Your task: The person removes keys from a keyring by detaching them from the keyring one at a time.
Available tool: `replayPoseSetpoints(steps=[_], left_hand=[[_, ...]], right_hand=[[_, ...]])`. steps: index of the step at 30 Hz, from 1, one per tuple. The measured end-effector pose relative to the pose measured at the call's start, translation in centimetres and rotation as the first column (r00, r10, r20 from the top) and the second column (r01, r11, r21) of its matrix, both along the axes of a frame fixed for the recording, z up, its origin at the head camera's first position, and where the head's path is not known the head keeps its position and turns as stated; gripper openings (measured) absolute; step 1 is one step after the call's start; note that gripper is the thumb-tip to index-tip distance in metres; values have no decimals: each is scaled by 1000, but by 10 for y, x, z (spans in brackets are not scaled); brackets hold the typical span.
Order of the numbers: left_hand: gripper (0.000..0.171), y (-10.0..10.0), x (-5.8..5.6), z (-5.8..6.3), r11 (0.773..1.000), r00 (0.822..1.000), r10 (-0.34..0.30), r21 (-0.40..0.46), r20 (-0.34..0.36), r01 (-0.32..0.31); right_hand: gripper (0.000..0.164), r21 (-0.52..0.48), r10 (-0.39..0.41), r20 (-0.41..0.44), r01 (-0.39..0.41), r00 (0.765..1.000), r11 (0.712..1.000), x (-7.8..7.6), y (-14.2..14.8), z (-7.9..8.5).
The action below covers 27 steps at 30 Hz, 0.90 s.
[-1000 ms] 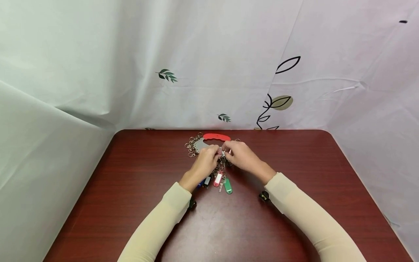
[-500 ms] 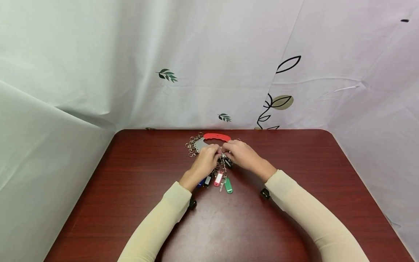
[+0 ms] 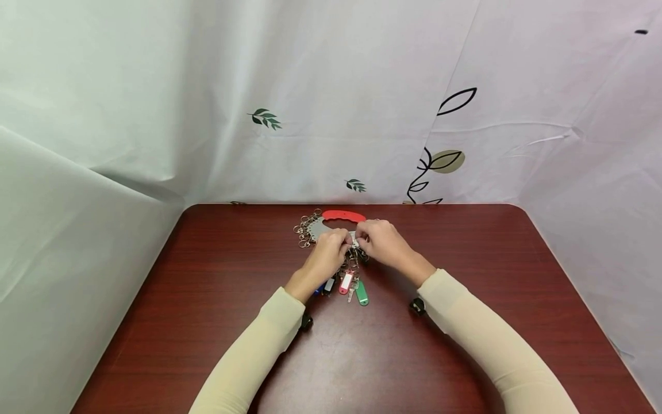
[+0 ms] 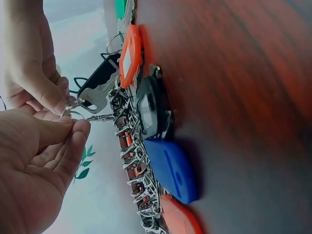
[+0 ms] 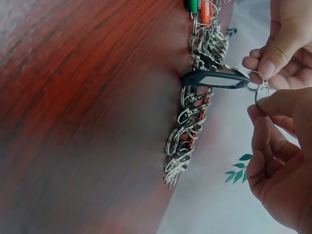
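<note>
Over the middle of a key holder, my left hand (image 3: 327, 253) and right hand (image 3: 384, 241) meet at the fingertips. In the left wrist view, the left thumb and fingers pinch a small metal key ring (image 4: 77, 115). Facing it, the right thumb and fingers pinch at linked rings (image 5: 262, 92), seen in the right wrist view. From these rings hang a key (image 4: 93, 100) and a black key tag (image 5: 214, 79). The holder has a grey plate (image 3: 316, 228) fringed with clasps and a red handle (image 3: 343, 216). Its middle lies hidden behind the hands.
Towards me, a red tag (image 3: 346, 283), a green tag (image 3: 362, 293) with a key beside it, another black tag (image 4: 150, 109) and a blue tag (image 4: 173, 168) lie on the brown table (image 3: 207, 322). White cloth (image 3: 320, 69) rises behind the far edge.
The right fingertips have shifted slightly right, widening the gap to the left fingertips. A black tag came into sight beneath the right hand. The left hand stays nearly in place.
</note>
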<state>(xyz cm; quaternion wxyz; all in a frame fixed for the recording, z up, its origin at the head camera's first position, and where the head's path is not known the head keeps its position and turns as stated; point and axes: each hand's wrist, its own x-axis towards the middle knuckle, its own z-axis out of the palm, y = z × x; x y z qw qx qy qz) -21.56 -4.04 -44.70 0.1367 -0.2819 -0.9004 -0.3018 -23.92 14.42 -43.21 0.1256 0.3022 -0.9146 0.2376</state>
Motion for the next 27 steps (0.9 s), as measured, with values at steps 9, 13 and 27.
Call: replayPoseSetpoints(steps=[9,13,27], left_hand=[[13,5,3,0,998,999,-51,-25,-2,51],[14,9,4,0,992,995,-100,-76,26,102],[13,17,4,-3,918,979,-192,-343,61,201]], right_hand=[[8,-80,-35,63,40,997,996,-4,11,6],[9,-104,-42,68,49,997,993,-5,23,8],[7,-82,-136,78,142,988,986,-10,80,25]])
